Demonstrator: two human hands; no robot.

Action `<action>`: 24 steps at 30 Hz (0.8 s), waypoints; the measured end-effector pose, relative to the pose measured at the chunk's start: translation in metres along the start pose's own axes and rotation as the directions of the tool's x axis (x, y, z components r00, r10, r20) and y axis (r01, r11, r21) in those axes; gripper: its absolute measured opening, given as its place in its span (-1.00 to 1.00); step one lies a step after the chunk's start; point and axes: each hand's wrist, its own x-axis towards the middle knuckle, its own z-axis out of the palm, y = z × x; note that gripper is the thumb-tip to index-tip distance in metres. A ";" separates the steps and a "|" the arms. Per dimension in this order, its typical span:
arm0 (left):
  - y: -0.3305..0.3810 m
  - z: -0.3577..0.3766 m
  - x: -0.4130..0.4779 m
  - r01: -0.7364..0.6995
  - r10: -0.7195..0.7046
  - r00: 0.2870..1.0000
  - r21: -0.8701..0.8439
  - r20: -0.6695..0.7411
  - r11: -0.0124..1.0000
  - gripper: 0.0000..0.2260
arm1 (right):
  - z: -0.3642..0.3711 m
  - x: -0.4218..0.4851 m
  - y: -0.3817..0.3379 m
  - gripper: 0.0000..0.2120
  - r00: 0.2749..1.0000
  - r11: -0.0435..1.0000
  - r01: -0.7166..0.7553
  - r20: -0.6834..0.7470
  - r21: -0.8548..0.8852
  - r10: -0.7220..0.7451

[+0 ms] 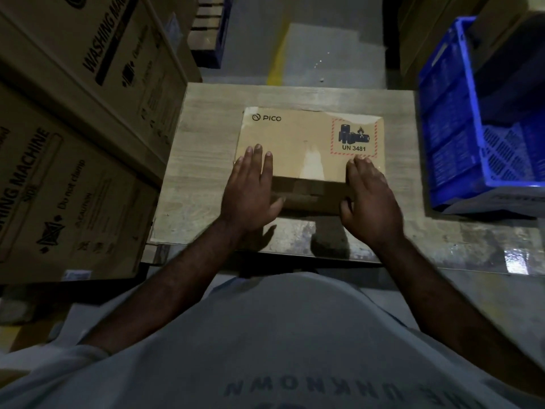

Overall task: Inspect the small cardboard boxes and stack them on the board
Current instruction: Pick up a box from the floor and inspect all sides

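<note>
On the board (203, 160), square to its edges and toward the far half, sits the box (298, 137), with bare wood showing all round it, widest along the near edge. The left hand (250, 187) and right hand (370, 199) lie flat over its two near corners, fingers straight on the top face and thumbs against the near side, clasping nothing. Cartons (73, 149) crowd the board's left edge, a blue crate (460, 128) stands just off its right, and floor (339, 54) lies beyond the far edge.
</note>
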 end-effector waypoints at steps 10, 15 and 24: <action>0.000 -0.003 0.002 0.024 -0.023 1.000 -0.080 0.018 0.997 -0.15 | 0.007 0.001 0.001 -0.06 0.998 0.984 0.036 0.051 -0.176 -0.028; 0.002 -0.001 -0.002 0.015 -0.015 0.999 -0.010 0.031 1.000 -0.10 | 0.005 -0.004 -0.004 -0.10 0.999 0.985 0.018 0.049 -0.173 -0.009; 0.001 -0.007 0.005 0.066 -0.060 0.997 -0.106 0.052 0.992 -0.12 | 0.001 0.002 -0.014 -0.30 0.999 0.999 -0.033 -0.003 -0.043 0.033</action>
